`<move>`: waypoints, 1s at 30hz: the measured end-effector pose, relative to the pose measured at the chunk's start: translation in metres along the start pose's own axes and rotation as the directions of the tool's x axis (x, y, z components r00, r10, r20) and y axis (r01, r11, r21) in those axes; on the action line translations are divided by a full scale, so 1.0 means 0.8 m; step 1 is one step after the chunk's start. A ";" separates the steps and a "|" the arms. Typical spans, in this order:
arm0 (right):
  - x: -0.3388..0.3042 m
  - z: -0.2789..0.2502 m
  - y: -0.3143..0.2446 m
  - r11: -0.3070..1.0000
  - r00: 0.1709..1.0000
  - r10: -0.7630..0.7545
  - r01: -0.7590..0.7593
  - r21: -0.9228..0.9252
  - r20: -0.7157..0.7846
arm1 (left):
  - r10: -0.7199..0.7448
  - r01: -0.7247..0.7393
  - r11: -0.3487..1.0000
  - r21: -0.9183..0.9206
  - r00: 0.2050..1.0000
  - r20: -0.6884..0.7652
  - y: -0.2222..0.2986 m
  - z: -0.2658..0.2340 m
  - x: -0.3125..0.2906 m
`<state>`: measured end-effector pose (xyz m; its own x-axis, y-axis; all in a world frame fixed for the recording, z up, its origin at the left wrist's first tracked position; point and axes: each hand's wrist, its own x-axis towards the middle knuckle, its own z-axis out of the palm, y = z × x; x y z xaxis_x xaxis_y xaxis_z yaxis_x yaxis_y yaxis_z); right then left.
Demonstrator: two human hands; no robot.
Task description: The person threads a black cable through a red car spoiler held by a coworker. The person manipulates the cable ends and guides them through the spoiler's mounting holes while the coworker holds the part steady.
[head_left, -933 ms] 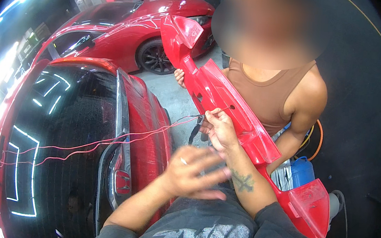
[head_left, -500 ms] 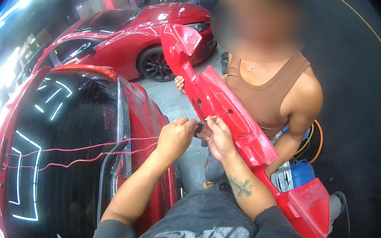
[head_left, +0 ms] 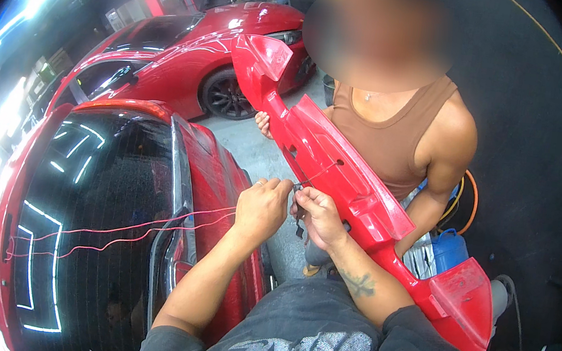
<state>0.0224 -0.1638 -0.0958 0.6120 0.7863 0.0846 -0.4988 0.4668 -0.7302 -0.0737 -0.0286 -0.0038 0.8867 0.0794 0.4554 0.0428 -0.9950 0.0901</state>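
Note:
My left hand is closed on two thin red wires, which run back across the rear window of a red car. My right hand pinches a thin dark wire that comes out of a hole in a red car spoiler. The fingertips of both hands meet over a small dark piece, mostly hidden by them. Below the right fingers dangles a small black connector. Another person in a brown tank top holds the spoiler slantwise before me, underside facing me.
The red car's rear window lies to my left, close by my left forearm. A second red car stands behind it. Beyond the spoiler at right are a blue container and an orange hose.
My right fingers have drawn down and in toward the left hand, and the black connector now hangs below them. The spoiler has barely shifted.

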 end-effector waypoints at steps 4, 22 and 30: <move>0.005 -0.011 0.011 0.997 0.997 0.061 -0.063 0.035 0.055 | -0.116 0.122 0.985 -0.123 0.991 0.060 0.002 0.006 0.003; 0.080 -0.012 0.033 0.905 0.971 -0.237 0.208 -0.371 -0.033 | -0.500 0.550 0.630 -0.548 0.827 0.257 -0.034 0.032 0.003; 0.073 -0.011 0.032 0.769 0.849 -0.445 0.197 -0.608 -0.287 | -0.274 0.822 0.085 -0.563 0.562 0.780 -0.038 -0.009 0.032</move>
<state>0.0505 -0.1096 -0.1153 0.9172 0.3435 0.2018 0.1104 0.2675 -0.9572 -0.0558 0.0039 0.0110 0.8461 0.2703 -0.4595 0.4734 0.0151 0.8807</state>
